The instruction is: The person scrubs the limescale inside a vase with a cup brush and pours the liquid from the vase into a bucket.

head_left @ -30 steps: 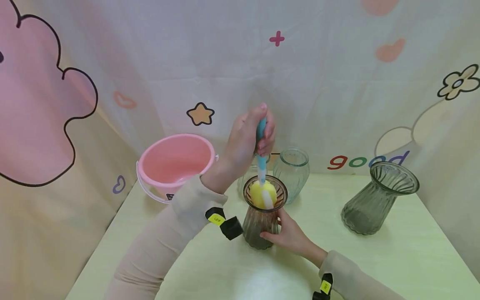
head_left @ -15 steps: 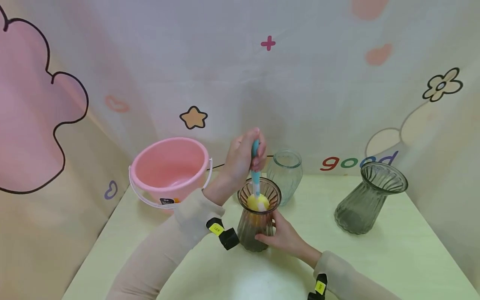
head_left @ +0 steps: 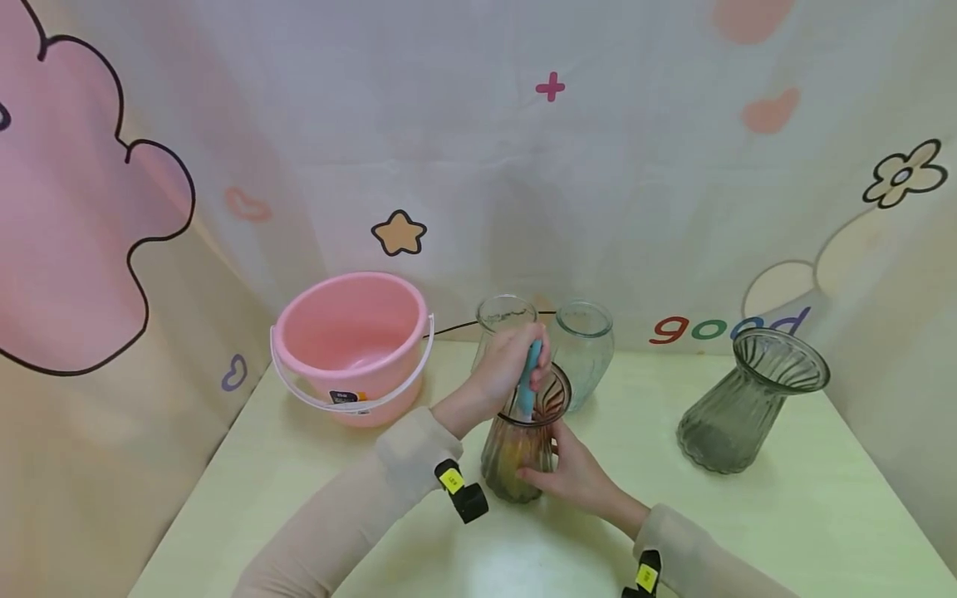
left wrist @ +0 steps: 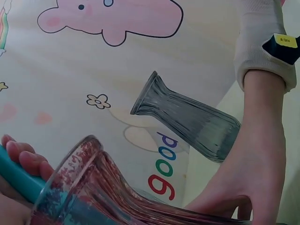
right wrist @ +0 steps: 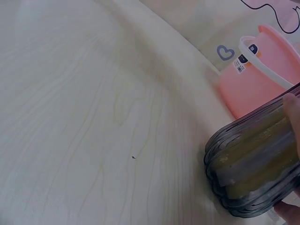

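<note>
In the head view, my left hand grips the blue handle of a sponge bottle brush, low over the mouth of a ribbed, dark glass vase. The brush's yellow sponge head shows through the glass near the bottom of the vase in the right wrist view. My right hand holds the lower part of this vase from the right, thumb on the near side. In the left wrist view, the flared rim looks reddish, with the teal handle leading down into it.
A pink bucket with a white handle stands at the left. Two clear glass jars are behind the held vase. A second ribbed grey vase stands at the right of the pale table, before a printed curtain.
My left hand has moved down, pushing the brush deeper, and the sponge has gone from the vase's mouth to its lower part. My right hand keeps its hold on the vase.
</note>
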The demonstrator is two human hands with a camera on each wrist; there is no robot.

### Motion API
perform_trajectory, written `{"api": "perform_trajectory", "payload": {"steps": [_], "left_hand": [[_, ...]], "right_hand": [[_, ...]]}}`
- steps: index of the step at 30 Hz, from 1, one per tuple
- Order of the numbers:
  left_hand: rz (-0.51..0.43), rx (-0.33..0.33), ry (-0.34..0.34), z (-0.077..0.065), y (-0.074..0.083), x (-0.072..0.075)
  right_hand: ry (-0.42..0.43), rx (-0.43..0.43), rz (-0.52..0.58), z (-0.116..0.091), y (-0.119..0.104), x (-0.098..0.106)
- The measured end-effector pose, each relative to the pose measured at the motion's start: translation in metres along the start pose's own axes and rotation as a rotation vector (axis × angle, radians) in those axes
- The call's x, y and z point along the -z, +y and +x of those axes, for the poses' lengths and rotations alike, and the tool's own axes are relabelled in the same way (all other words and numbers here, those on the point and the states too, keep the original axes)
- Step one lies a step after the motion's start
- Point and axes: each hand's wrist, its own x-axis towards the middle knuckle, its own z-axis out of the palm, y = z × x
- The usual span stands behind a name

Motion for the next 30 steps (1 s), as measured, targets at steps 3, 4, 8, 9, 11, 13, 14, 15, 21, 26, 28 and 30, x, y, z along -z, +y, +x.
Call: {"api": "perform_trajectory", "payload": {"steps": [3,4,8,9,11,13,14,15,21,26,28,30], "left_hand": [[0.058,0.013,-0.017,-0.003,0.007,-0.003],[0.073,0.016,-0.019,-0.004,0.01,-0.004],[0.085,0.017,-0.02,-0.011,0.021,-0.008],[0.081,0.015,-0.018,-0.012,0.022,-0.008],[0.067,0.009,-0.016,-0.012,0.02,-0.008],[0.026,0.004,-0.015,-0.01,0.014,-0.006],[0.001,0.0,-0.015,-0.008,0.011,-0.004],[-0.022,-0.006,-0.012,-0.007,0.008,-0.003],[-0.101,-0.084,0.007,-0.004,0.01,-0.001],[-0.094,-0.152,-0.007,-0.002,0.037,-0.002],[-0.101,-0.165,-0.005,-0.001,0.05,-0.003],[-0.107,-0.171,0.0,0.0,0.062,-0.003]], "right_hand": [[-0.015,0.016,0.021,-0.001,0.001,0.001],[-0.026,0.019,0.032,-0.001,0.002,0.002],[-0.11,0.012,0.064,-0.003,0.007,0.005],[-0.134,0.008,0.068,-0.003,0.009,0.006],[-0.17,0.001,0.075,-0.003,0.013,0.007],[-0.189,-0.005,0.083,-0.003,0.015,0.007],[-0.189,-0.008,0.088,-0.003,0.016,0.007],[-0.187,-0.009,0.092,-0.003,0.016,0.007],[-0.142,-0.016,0.102,-0.005,0.021,0.002],[-0.122,-0.034,0.095,-0.007,0.022,-0.001],[-0.122,-0.048,0.092,-0.007,0.021,-0.002],[-0.122,-0.066,0.093,-0.007,0.02,-0.001]]}}
